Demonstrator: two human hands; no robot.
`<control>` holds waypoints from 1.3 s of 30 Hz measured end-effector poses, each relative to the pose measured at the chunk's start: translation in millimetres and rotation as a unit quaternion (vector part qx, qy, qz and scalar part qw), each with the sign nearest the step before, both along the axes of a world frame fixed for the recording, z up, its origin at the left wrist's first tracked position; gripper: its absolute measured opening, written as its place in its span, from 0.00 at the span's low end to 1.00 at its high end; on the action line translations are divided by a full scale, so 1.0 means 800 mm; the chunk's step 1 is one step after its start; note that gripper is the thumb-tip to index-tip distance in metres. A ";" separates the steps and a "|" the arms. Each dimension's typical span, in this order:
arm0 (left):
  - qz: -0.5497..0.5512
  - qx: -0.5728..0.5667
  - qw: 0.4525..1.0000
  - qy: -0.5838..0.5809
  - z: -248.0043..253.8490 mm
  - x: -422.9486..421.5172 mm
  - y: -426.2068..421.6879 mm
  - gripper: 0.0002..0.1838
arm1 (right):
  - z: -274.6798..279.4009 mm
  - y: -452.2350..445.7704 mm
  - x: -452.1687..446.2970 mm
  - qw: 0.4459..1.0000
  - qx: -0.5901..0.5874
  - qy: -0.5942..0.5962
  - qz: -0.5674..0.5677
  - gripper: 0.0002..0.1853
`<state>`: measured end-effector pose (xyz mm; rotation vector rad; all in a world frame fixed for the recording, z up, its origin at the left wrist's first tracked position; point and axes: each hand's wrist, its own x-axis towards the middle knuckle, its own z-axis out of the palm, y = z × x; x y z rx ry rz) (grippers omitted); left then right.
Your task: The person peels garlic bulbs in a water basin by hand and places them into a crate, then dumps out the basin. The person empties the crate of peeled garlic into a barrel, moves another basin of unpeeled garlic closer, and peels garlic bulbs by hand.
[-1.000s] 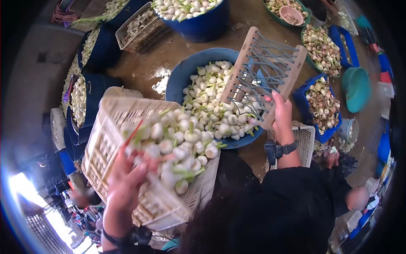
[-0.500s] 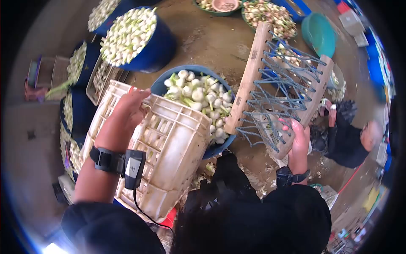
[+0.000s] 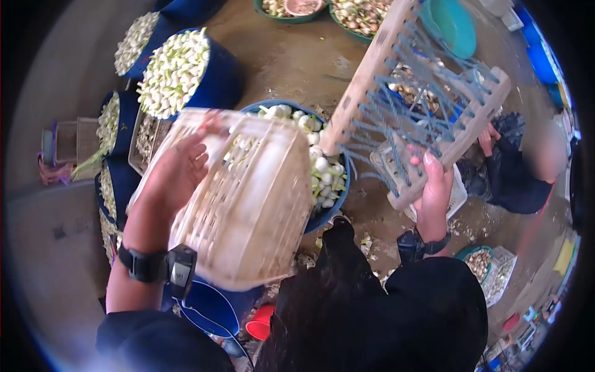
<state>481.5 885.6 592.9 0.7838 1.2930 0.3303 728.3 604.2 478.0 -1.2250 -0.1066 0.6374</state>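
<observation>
My left hand (image 3: 176,170) is at the side of a pale plastic crate (image 3: 248,204), fingers curled against its upper rim. The slatted crate is tilted, blurred by motion, and partly covers a blue tub (image 3: 344,180) of white garlic bulbs (image 3: 322,165) with green stems. In my right hand (image 3: 434,192) is a wooden stool (image 3: 455,152) with a seat of laced blue rope. My fingers wrap its lower bar, and the stool hangs raised and slanted. Its other bar overlaps the tub's right side.
A blue bucket (image 3: 214,310) and a red bowl (image 3: 260,322) stand below the crate. Large blue tubs (image 3: 223,77) of garlic line the left. At right, a person in dark clothes (image 3: 514,180) sits near a white basket (image 3: 457,195). A green basin (image 3: 455,31) lies beyond.
The crate has lifted and swung up, uncovering the blue bucket and red bowl. The stool has risen slightly in my right hand. The view has shifted.
</observation>
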 end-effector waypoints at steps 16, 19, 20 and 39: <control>0.281 -0.038 0.953 -0.108 -0.329 -0.366 -0.251 0.40 | 0.029 0.251 -0.062 0.988 0.126 -0.036 0.078 0.10; 0.391 -0.149 0.883 -0.215 -0.413 -0.355 -0.271 0.33 | 0.025 0.220 -0.065 0.995 0.062 -0.061 0.049 0.12; 0.351 -0.065 0.892 -0.278 -0.413 -0.330 -0.266 0.31 | 0.027 0.206 -0.060 0.995 0.047 -0.083 0.033 0.12; 0.425 0.191 0.885 -0.009 -0.275 -0.168 -0.182 0.15 | -0.009 0.006 0.013 0.996 -0.084 0.011 -0.015 0.11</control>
